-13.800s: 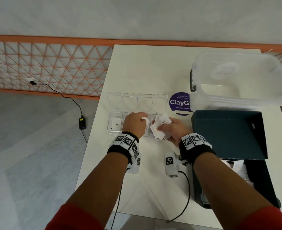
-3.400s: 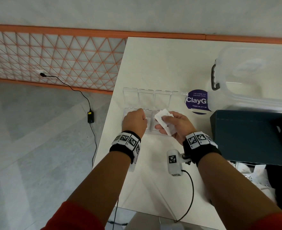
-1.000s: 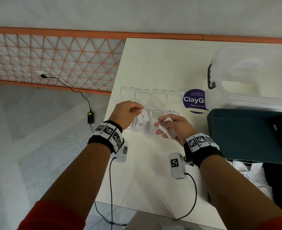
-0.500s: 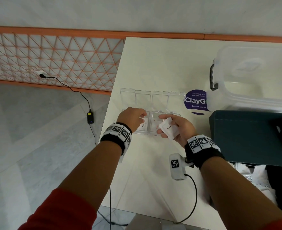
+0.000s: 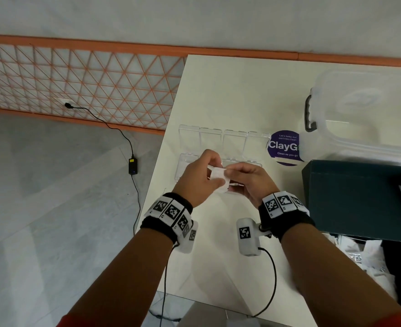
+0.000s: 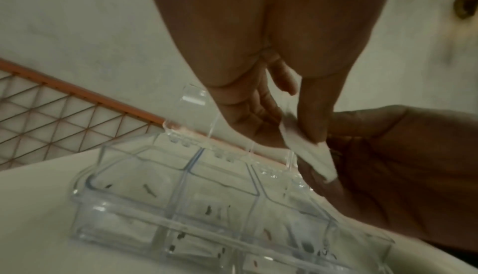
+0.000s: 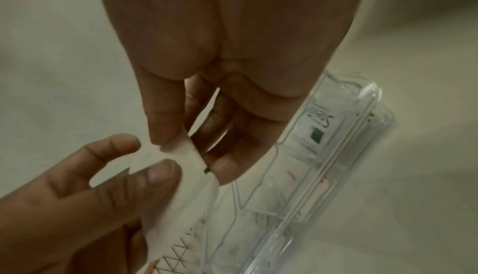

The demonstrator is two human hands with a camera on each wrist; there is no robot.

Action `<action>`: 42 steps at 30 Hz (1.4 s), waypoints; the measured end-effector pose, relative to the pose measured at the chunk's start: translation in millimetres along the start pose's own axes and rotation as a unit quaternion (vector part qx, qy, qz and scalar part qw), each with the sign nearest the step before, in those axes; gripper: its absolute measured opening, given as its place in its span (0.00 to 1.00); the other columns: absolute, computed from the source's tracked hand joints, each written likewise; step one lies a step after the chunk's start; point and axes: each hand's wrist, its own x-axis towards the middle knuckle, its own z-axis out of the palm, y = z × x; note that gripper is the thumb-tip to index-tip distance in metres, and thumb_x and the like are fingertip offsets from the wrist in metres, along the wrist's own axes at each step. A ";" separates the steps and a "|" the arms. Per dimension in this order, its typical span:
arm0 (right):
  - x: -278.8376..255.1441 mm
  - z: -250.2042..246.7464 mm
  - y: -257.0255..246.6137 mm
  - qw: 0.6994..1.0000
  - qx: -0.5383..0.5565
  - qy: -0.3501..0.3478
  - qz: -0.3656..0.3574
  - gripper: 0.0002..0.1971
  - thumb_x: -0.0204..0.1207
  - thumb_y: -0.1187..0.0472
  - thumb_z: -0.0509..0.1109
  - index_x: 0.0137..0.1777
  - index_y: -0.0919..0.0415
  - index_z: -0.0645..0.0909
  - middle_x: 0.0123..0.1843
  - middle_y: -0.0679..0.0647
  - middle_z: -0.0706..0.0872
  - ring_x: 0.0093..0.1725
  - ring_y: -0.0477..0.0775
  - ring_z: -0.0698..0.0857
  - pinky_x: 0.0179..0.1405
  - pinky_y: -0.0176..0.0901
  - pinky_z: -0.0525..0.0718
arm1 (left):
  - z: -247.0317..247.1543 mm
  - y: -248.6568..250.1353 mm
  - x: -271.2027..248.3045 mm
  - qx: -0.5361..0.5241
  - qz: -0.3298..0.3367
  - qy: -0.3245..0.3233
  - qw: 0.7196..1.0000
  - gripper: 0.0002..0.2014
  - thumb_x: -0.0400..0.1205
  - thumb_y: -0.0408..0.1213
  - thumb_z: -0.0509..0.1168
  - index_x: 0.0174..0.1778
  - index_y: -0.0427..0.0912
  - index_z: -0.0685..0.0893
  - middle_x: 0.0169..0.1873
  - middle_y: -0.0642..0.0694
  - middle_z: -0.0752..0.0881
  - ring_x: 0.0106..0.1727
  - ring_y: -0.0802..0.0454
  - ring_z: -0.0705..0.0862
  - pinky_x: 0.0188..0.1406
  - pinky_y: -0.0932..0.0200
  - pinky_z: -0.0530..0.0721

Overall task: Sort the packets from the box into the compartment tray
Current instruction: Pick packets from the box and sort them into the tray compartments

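From above, both hands met over the clear compartment tray (image 5: 190, 142) on the worktop (image 5: 230, 95), the left hand (image 6: 258, 119) then pinching a white packet (image 6: 308, 157) with curled fingers, and the right hand (image 7: 220, 114) likewise pinching its edge.

Small white packet (image 5: 219, 179) pinched above the clear compartment tray (image 5: 187, 162), packets inside.

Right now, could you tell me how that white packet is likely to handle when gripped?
Probably floppy: the white packet bends between the left hand and right hand. Likely light, since fingertip pinches carry it.
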 end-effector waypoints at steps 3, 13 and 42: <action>-1.1 4.0 -1.2 1.000 -0.004 0.009 -0.007 0.08 0.76 0.70 0.74 0.39 0.58 0.89 0.37 0.51 0.89 0.39 0.49 0.85 0.37 0.36 0.85 | -4.0 -6.3 -8.7 -0.060 -0.010 0.018 0.998 0.15 0.75 0.31 0.73 0.41 0.59 0.80 0.50 0.58 0.86 0.36 0.61 0.83 0.42 0.63 0.82; -10.1 24.4 0.9 0.999 -0.018 -0.018 0.023 0.14 0.68 0.79 0.78 0.49 0.65 0.82 0.35 0.60 0.90 0.34 0.58 0.91 0.33 0.43 0.90 | -14.3 -24.7 -22.8 -0.125 -0.049 0.086 0.987 0.12 0.77 0.26 0.71 0.38 0.51 0.87 0.40 0.47 0.90 0.41 0.51 0.89 0.43 0.59 0.87; -13.6 10.9 8.7 0.993 -0.106 0.031 0.051 0.08 0.75 0.76 0.71 0.48 0.64 0.83 0.33 0.57 0.89 0.27 0.52 0.86 0.29 0.39 0.87 | -49.9 -55.8 32.2 0.366 -0.079 -0.059 0.925 0.12 0.82 0.34 0.65 0.60 0.48 0.87 0.62 0.46 0.85 0.61 0.47 0.82 0.59 0.56 0.79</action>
